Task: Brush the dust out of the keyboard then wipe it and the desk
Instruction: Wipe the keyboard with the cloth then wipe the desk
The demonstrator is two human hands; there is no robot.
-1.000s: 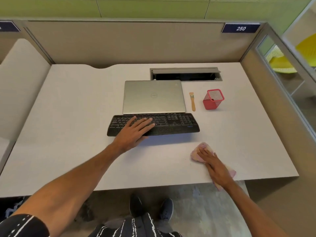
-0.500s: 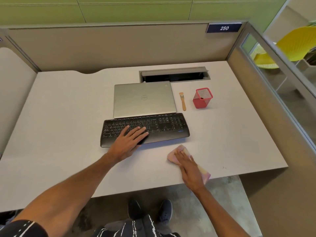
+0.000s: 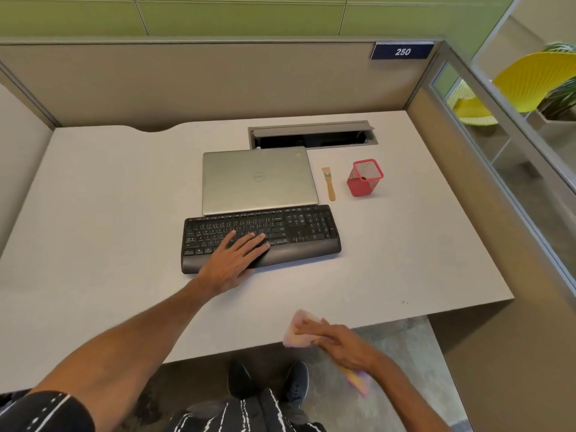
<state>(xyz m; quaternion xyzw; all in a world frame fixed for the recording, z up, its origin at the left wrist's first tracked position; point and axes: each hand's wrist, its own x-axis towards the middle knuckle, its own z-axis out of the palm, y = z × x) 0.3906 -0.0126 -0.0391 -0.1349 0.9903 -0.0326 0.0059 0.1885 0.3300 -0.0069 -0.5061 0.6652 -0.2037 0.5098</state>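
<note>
At the front edge of the desk (image 3: 109,213) our right hand (image 3: 339,344) lies on the pink cloth (image 3: 296,338) with fingers almost straight, pressing it and not gripping it. The cloth is soft and light, so we judge it best to hold it flat under the palm; the keyboard (image 3: 305,229), in the middle of the desk, is stiff but may slide. Our left hand (image 3: 233,260) rests open on its keys and palm rest, fingers straight.
</note>
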